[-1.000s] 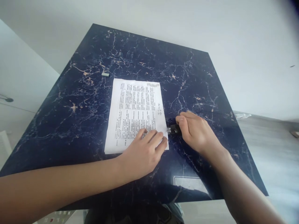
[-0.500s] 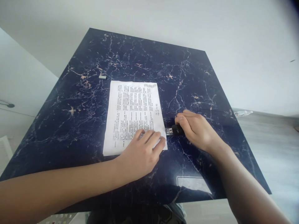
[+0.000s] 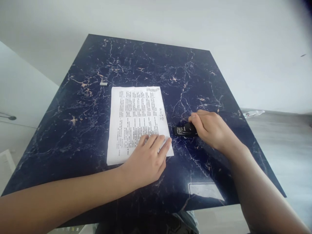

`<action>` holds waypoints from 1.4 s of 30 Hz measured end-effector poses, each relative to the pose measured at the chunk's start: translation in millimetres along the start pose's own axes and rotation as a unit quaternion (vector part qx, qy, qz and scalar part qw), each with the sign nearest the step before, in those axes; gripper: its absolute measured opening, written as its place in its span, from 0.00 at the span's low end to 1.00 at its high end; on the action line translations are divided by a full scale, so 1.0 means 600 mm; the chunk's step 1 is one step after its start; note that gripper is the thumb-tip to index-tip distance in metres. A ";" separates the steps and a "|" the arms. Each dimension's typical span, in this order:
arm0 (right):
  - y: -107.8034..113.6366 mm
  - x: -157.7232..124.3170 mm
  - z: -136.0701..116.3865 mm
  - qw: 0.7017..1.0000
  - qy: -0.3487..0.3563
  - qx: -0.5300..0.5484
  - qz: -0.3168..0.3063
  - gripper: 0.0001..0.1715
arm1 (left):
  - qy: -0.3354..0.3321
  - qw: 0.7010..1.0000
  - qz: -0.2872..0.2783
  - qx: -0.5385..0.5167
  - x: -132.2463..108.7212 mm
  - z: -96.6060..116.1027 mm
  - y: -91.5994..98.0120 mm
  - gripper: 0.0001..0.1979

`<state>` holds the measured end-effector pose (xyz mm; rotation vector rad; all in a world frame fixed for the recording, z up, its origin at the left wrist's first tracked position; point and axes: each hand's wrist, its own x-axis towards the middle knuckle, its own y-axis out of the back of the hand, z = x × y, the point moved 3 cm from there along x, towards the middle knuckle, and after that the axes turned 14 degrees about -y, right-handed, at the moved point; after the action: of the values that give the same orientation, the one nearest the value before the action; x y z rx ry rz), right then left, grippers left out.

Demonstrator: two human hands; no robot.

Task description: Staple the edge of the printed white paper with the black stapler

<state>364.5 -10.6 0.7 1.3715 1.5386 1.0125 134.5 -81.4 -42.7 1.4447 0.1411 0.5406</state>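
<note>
A stack of white printed paper lies on the dark blue marbled table, with handwriting near its right edge. My left hand rests over its lower right part, fingers spread and pressing on the sheet. To the right, my right hand is closed around the back of a black stapler. The stapler's front end points left and sits just off the paper's right edge, with a small gap between them. Its rear is hidden in my palm.
A small grey strip, perhaps staples, lies above the paper's upper left corner. A pale rectangular reflection shows on the glossy tabletop near the front edge. A clear plastic item lies on the floor to the right.
My right hand has drawn the stapler rightward, away from the paper's edge, which it was touching or overlapping before. The left hand stays on the paper. The view has shifted slightly.
</note>
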 end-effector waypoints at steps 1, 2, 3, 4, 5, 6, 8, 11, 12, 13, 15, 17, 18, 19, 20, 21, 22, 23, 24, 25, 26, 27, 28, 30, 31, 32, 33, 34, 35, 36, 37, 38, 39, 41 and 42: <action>0.000 0.000 0.000 1.000 -0.002 0.001 -0.002 0.29 | 0.001 1.000 -0.002 0.002 0.001 0.000 0.000 0.27; 0.000 0.000 0.001 1.000 -0.003 0.003 -0.005 0.29 | 0.003 1.000 -0.004 0.003 0.002 0.001 -0.001 0.27; 0.000 0.000 0.001 1.000 -0.004 0.003 -0.007 0.28 | 0.005 1.000 -0.005 0.005 0.003 0.002 -0.001 0.28; -0.001 0.000 0.001 1.000 -0.006 0.004 -0.011 0.28 | 0.007 1.000 -0.006 0.007 0.003 0.002 -0.001 0.28; 0.000 0.000 0.002 1.000 -0.008 0.004 -0.016 0.29 | 0.010 1.000 -0.006 0.009 0.004 0.003 -0.001 0.28; 0.001 0.001 0.002 1.000 -0.010 0.008 -0.024 0.29 | 0.012 1.000 -0.006 0.010 0.005 0.003 -0.001 0.28; 0.005 0.003 0.003 0.999 -0.007 0.025 -0.043 0.29 | 0.014 1.000 -0.006 0.013 0.006 0.004 -0.001 0.28; 0.018 0.004 0.007 0.993 0.045 0.060 -0.090 0.28 | 0.011 1.000 0.000 0.023 0.005 0.006 0.000 0.27; 0.021 0.004 0.010 0.989 0.070 0.064 -0.112 0.26 | 0.008 1.000 0.003 0.030 0.004 0.007 0.001 0.26; 0.025 0.004 0.014 0.985 0.092 0.063 -0.131 0.25 | 0.004 0.999 0.006 0.038 0.003 0.008 0.002 0.25; 0.028 0.005 0.027 0.979 0.118 0.042 -0.161 0.22 | -0.004 0.999 0.016 0.052 0.001 0.010 0.003 0.23; 0.028 0.006 0.041 0.978 0.124 0.010 -0.168 0.19 | -0.011 0.998 0.026 0.055 -0.001 0.013 0.002 0.21; 0.027 0.007 0.048 0.978 0.125 -0.004 -0.169 0.17 | -0.013 0.998 0.033 0.053 -0.002 0.014 0.002 0.21; 0.026 0.008 0.053 0.977 0.127 -0.017 -0.171 0.15 | -0.014 0.998 0.040 0.051 -0.004 0.015 0.001 0.20; 0.025 0.009 0.057 0.977 0.128 -0.027 -0.171 0.13 | -0.016 0.998 0.046 0.049 -0.005 0.017 0.000 0.20; 0.025 0.009 0.059 0.977 0.127 -0.037 -0.169 0.11 | -0.019 0.997 0.051 0.048 -0.005 0.018 -0.002 0.20; 0.025 0.010 0.060 0.977 0.125 -0.048 -0.163 0.11 | -0.022 0.997 0.053 0.046 -0.006 0.019 -0.003 0.21; 0.026 0.010 0.060 0.980 0.120 -0.058 -0.149 0.10 | -0.027 0.997 0.051 0.043 -0.005 0.020 -0.004 0.21; 0.027 0.011 0.059 0.983 0.111 -0.067 -0.126 0.10 | -0.031 0.998 0.046 0.040 -0.005 0.021 -0.005 0.22; 0.029 0.012 0.056 0.988 0.097 -0.071 -0.095 0.11 | -0.034 0.998 0.039 0.035 -0.003 0.021 -0.006 0.23; 0.031 0.013 0.051 0.993 0.080 -0.068 -0.057 0.11 | -0.039 0.998 0.032 0.031 -0.002 0.021 -0.007 0.23; 0.032 0.013 0.046 0.996 0.062 -0.057 -0.015 0.11 | -0.045 0.998 0.027 0.028 0.000 0.022 -0.007 0.24; 0.033 0.013 0.038 0.998 0.046 -0.039 0.028 0.12 | -0.052 0.998 0.025 0.026 0.002 0.022 -0.006 0.24; 0.029 0.009 0.021 0.995 0.023 0.010 0.102 0.12 | -0.063 0.997 0.033 0.029 0.005 0.024 -0.001 0.24; 0.025 0.006 0.011 0.991 0.018 0.035 0.129 0.12 | -0.068 0.996 0.040 0.032 0.005 0.026 0.001 0.24; 0.019 0.003 0.001 0.987 0.018 0.058 0.149 0.11 | -0.071 0.996 0.048 0.033 0.005 0.028 0.004 0.23; 0.013 0.001 -0.009 0.983 0.022 0.078 0.163 0.11 | -0.074 0.995 0.055 0.033 0.005 0.031 0.005 0.22; 0.006 -0.002 -0.018 0.980 0.029 0.094 0.171 0.11 | -0.081 0.994 0.059 0.033 0.005 0.034 0.006 0.21; -0.001 -0.004 -0.026 0.978 0.038 0.109 0.175 0.11 | -0.093 0.993 0.059 0.034 0.004 0.037 0.006 0.20; -0.009 -0.006 -0.033 0.976 0.046 0.121 0.174 0.10 | -0.107 0.992 0.056 0.034 0.004 0.040 0.004 0.19; -0.016 -0.006 -0.039 0.975 0.053 0.131 0.171 0.10 | -0.122 0.991 0.051 0.035 0.005 0.042 0.002 0.18; -0.023 -0.007 -0.044 0.974 0.060 0.141 0.166 0.10 | -0.135 0.989 0.046 0.034 0.006 0.043 0.000 0.18; -0.029 -0.007 -0.049 0.973 0.066 0.150 0.163 0.09 | -0.146 0.988 0.041 0.031 0.007 0.044 -0.002 0.18; -0.040 -0.007 -0.059 0.972 0.078 0.161 0.155 0.09 | -0.159 0.987 0.032 0.015 0.010 0.043 -0.004 0.19; -0.044 -0.007 -0.063 0.971 0.084 0.164 0.150 0.09 | -0.160 0.987 0.029 0.007 0.012 0.042 -0.004 0.19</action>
<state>320.4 -18.8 -10.9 1.8310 1.7144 1.1128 151.8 -100.9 -40.1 1.5330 -0.1521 0.3481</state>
